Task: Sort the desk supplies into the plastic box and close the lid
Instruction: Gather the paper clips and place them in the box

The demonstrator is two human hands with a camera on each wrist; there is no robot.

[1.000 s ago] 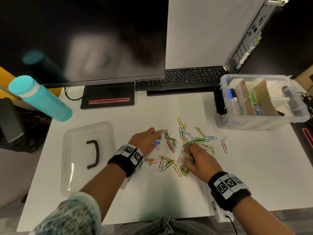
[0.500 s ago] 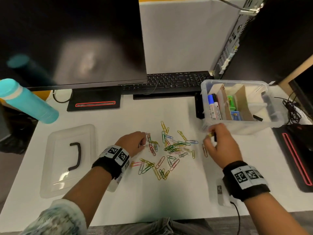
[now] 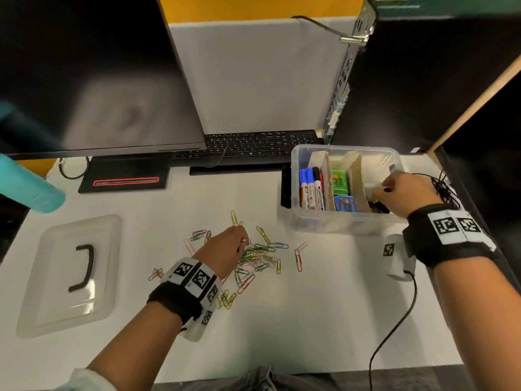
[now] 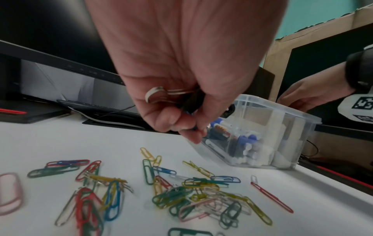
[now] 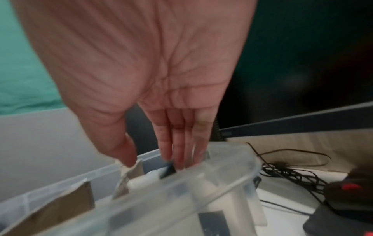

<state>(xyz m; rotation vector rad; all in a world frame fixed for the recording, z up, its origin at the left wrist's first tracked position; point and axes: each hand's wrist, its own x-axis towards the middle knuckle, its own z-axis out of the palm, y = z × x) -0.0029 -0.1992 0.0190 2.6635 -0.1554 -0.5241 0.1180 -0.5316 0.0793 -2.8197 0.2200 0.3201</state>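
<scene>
Many coloured paper clips lie scattered on the white desk. My left hand hovers over them, its fingers curled round a small binder clip with silver wire loops. To the right stands the clear plastic box with cardboard dividers, markers and small green and blue items inside. My right hand is above the box's right compartment. Its fingers point straight down into the box and hold nothing I can see. The clear lid with a black handle lies flat at the left.
A monitor and a black keyboard stand behind the clips. A teal bottle is at the far left, a computer tower behind the box. A tangled black cable lies right of the box.
My right hand left the paper clip pile, travelled right to the box and opened its fingers over the right compartment. My left hand stayed at the pile, shifting slightly right.
</scene>
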